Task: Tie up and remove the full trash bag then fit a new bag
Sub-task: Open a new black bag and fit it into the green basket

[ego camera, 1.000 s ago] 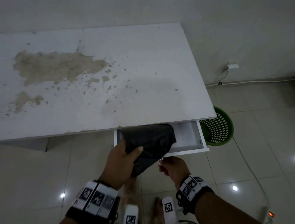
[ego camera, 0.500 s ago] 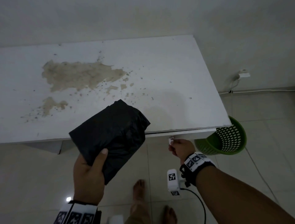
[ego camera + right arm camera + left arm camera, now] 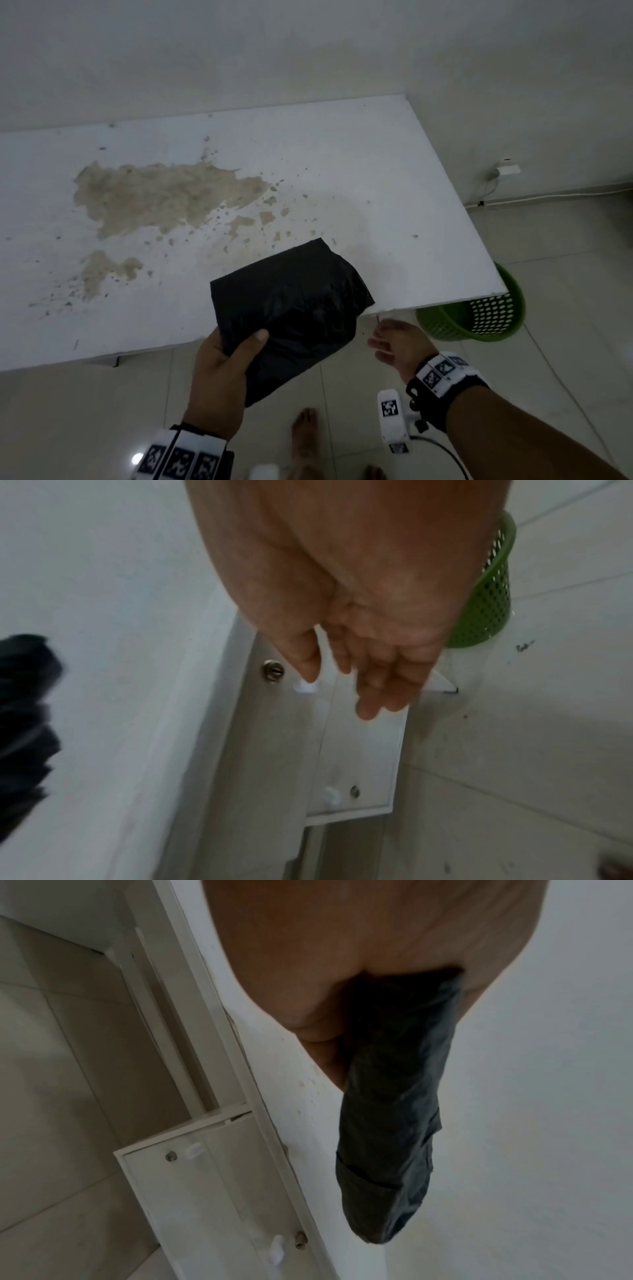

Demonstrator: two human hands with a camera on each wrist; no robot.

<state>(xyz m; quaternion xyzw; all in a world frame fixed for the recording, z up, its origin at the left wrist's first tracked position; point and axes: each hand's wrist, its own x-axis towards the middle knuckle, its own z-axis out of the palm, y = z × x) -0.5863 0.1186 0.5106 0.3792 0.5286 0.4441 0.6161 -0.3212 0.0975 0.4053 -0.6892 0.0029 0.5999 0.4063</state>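
Observation:
A folded black trash bag (image 3: 294,318) is held up over the front edge of the white table (image 3: 342,192); my left hand (image 3: 222,373) grips its lower left corner, thumb on top. The left wrist view shows the same bag (image 3: 394,1123) hanging from my fingers. My right hand (image 3: 394,342) is open just below the table's front edge, fingers straight, holding nothing. In the right wrist view its fingers (image 3: 369,680) hover by the shut drawer front (image 3: 359,750) and its white knob (image 3: 304,688). A green perforated bin (image 3: 479,308) stands on the floor under the table's right corner, with no bag visible in it.
The tabletop carries a large brown patch of worn paint (image 3: 164,195). A white plug and cable (image 3: 507,171) run along the wall at right. My bare feet (image 3: 305,431) stand on pale tiles. A second drawer knob (image 3: 330,795) sits lower on the cabinet.
The drawer that stood open a second ago is shut. My left hand lifted the black bag out and up over the table. My right hand has let go of the knob and spread open.

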